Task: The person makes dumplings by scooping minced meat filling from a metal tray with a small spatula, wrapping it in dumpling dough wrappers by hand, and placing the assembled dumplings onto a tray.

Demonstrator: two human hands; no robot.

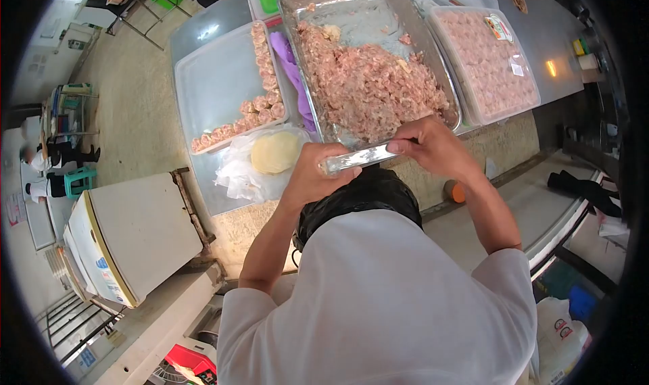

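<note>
My left hand (318,172) and my right hand (433,148) grip opposite ends of a short, flat, shiny metal strip (359,158), close to my body. Just beyond it is a deep metal tray (295,47), heaped with pink ground meat (372,81) toward its near side. Whether the strip touches the tray's near rim I cannot tell. Left of my left hand, a stack of round, pale yellow wrappers (276,152) lies on a crumpled clear plastic bag (236,172). Fingers of both hands are closed around the strip's ends.
At left, a shallow clear tray (216,81) holds rows of filled dumplings (263,60) along two sides. A purple cloth (292,77) lies between the trays. On the right stands a lidded plastic box (487,64) packed with dumplings. A white cabinet (142,236) stands at lower left.
</note>
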